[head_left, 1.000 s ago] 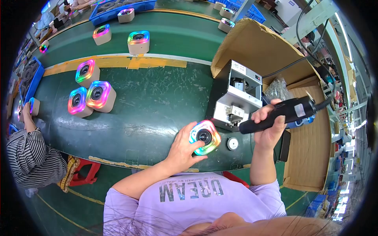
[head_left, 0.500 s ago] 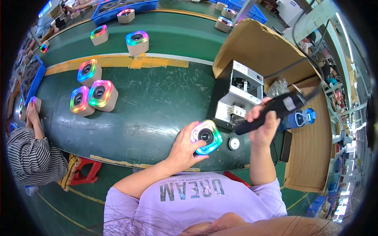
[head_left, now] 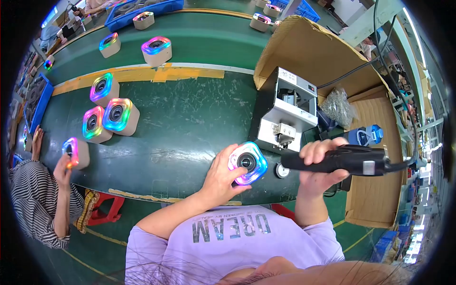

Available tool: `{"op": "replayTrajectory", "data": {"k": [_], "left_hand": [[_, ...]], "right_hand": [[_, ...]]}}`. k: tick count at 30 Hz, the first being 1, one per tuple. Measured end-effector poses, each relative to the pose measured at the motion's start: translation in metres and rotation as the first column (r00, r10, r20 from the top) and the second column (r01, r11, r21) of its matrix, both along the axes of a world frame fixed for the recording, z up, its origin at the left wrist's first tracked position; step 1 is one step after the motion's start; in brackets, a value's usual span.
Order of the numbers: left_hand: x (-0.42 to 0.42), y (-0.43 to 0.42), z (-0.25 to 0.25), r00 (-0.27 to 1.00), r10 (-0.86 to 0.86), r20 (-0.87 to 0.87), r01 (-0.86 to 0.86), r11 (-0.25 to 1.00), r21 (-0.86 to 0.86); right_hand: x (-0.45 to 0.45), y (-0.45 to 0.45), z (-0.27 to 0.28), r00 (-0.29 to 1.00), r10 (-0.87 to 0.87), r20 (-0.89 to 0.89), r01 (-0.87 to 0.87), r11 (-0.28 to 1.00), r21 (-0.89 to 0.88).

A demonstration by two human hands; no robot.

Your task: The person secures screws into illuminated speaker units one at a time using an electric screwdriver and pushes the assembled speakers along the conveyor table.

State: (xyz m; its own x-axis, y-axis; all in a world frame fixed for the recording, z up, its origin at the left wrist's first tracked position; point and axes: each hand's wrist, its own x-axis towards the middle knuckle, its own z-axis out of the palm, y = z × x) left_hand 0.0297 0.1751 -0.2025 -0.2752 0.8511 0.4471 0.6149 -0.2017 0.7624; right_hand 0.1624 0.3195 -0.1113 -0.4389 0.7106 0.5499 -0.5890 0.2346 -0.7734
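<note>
My left hand [head_left: 223, 172] grips a square speaker [head_left: 252, 160] with a glowing rim, its thumb across the black centre. The speaker rests near the table's front edge. My right hand [head_left: 320, 166] is wrapped round a black corded power tool [head_left: 351, 160], held nearly level with its narrow end pointing left. Under that end sits a small white round part [head_left: 282, 171], partly covered by the tool. Behind both hands stands a black and silver machine [head_left: 285, 111].
Three lit speakers [head_left: 121, 116] cluster on the green table's left. Others ride the belt [head_left: 204, 38] beyond. A co-worker's hand [head_left: 62, 171] touches a speaker [head_left: 78, 153] at far left. A cardboard box [head_left: 373, 190] and blue bottle [head_left: 363, 136] are at right.
My right hand has levelled the black tool, swinging its cord end down and right. The co-worker has brought a speaker nearer on the left. Belt speakers have shifted left. My left hand keeps its grip.
</note>
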Motion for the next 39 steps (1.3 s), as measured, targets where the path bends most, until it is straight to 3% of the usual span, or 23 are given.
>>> {"op": "replayTrajectory", "data": {"k": [3,6,8,9,12,14,16,22,25,30,39], "left_hand": [[0.0,0.0,0.001,1.0,-0.002,-0.012,0.002,1.0,-0.006],[0.0,0.0,-0.001,0.999,-0.005,-0.05,0.004,1.0,-0.019],[0.002,-0.001,-0.002,0.999,0.0,-0.036,-0.001,1.0,-0.012],[0.001,0.0,-0.002,1.0,0.008,-0.018,-0.008,1.0,-0.01],[0.0,-0.001,-0.001,1.0,0.001,-0.01,-0.001,1.0,-0.005],[0.001,0.0,-0.003,1.0,0.003,-0.011,-0.003,1.0,0.0],[0.001,0.0,-0.004,1.0,0.009,-0.015,-0.009,1.0,-0.003],[0.001,0.0,-0.003,0.999,0.01,-0.043,-0.011,1.0,-0.023],[0.001,0.0,-0.005,0.998,0.009,-0.056,-0.009,1.0,-0.011],[0.002,-0.001,-0.003,0.999,0.008,-0.048,-0.009,1.0,-0.024],[0.003,0.001,-0.002,0.997,0.025,-0.07,-0.028,0.999,-0.035]], "right_hand": [[-0.009,0.031,0.022,0.969,-0.188,-0.163,0.232,0.918,0.323],[-0.029,0.057,0.039,0.836,-0.462,-0.296,0.548,0.672,0.498],[-0.024,0.067,0.044,0.938,-0.34,0.067,0.273,0.843,0.464],[-0.026,0.069,0.039,0.976,-0.219,0.004,0.204,0.915,0.349],[-0.015,0.056,0.041,0.96,-0.228,-0.164,0.262,0.938,0.229],[-0.008,0.045,0.039,0.965,-0.204,-0.165,0.23,0.961,0.155],[-0.005,0.042,0.029,0.996,-0.078,0.042,0.079,0.997,-0.009],[-0.018,0.041,0.001,0.99,-0.062,0.126,0.063,0.998,-0.007],[-0.014,0.036,0.001,0.986,-0.005,0.167,0.025,0.993,-0.115],[0.006,0.017,-0.003,0.998,0.057,-0.016,-0.058,0.99,-0.129],[0.005,-0.005,-0.016,0.997,0.07,0.017,-0.068,0.992,-0.103]]}}
